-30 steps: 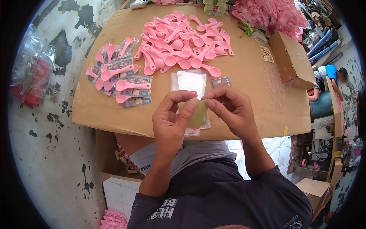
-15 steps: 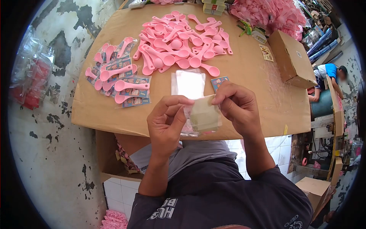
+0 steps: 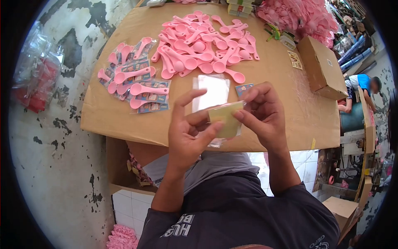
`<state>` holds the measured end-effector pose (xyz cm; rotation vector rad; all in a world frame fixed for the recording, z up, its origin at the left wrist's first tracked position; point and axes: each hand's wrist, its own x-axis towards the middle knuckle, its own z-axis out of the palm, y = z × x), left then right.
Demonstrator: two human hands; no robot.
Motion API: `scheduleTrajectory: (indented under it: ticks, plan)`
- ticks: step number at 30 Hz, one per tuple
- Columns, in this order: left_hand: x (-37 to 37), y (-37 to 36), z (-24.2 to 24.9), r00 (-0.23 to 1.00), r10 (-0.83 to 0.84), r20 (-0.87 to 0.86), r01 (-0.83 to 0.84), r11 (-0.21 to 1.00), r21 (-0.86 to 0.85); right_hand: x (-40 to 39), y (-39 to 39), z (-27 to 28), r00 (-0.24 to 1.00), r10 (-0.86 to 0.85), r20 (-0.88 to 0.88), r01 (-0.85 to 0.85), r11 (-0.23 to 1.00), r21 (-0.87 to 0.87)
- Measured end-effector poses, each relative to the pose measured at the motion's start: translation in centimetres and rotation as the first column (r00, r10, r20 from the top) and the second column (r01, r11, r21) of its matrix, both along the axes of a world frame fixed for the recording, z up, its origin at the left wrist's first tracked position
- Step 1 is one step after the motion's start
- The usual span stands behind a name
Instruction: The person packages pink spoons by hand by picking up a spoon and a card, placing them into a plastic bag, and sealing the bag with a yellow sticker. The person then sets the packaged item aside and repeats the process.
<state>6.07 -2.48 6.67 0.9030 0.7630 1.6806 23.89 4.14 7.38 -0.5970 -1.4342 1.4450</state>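
Over the table's front edge, a small clear plastic bag with a pale yellow-green card (image 3: 226,118) in it is held between both hands. My left hand (image 3: 188,128) grips its left side, thumb on the near face, index finger raised away. My right hand (image 3: 265,116) pinches its upper right edge between thumb and fingers. Just beyond lies a stack of clear plastic bags (image 3: 212,93), bright with glare. A small blue printed card (image 3: 243,89) is partly behind my right hand. To the left, pink measuring spoons (image 3: 149,89) lie with printed cards in clear bags.
A large heap of loose pink spoons (image 3: 203,45) covers the table's back middle. A cardboard box (image 3: 321,68) stands at the right edge, with a big bag of pink pieces (image 3: 296,18) behind. Another person (image 3: 360,85) is at the far right.
My left index finger has lifted off the bag, and the left thumb has moved onto its face. The right thumb now presses on the front. The view has shifted slightly.
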Motion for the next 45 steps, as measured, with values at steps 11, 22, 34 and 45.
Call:
scheduleTrajectory:
  ticks: [11, 22, 34, 45]
  plan:
    - [-8.4, 1.1, -0.3, 0.200, 0.707, -0.679, -0.388, 0.693, 0.607, 1.1, 0.9, -0.2, 0.936, -0.216, 0.277, 0.154, 0.961, 0.228]
    - [-5.9, 1.1, -3.6, 0.200, 0.266, -0.943, -0.444, 0.882, 0.155, 0.6, 0.8, -0.9, 0.608, -0.387, 0.694, 0.027, 0.883, 0.468]
    - [-3.9, 1.9, -4.2, 0.474, 0.149, -0.868, -0.381, 0.923, -0.049, 4.3, 3.0, -2.4, 0.279, -0.395, 0.875, 0.271, 0.907, 0.323]
    - [-3.5, 1.7, -5.4, 0.862, 0.424, -0.276, -0.430, 0.902, 0.042, 5.6, 4.2, -3.7, 0.408, -0.551, 0.728, 0.371, 0.829, 0.419]
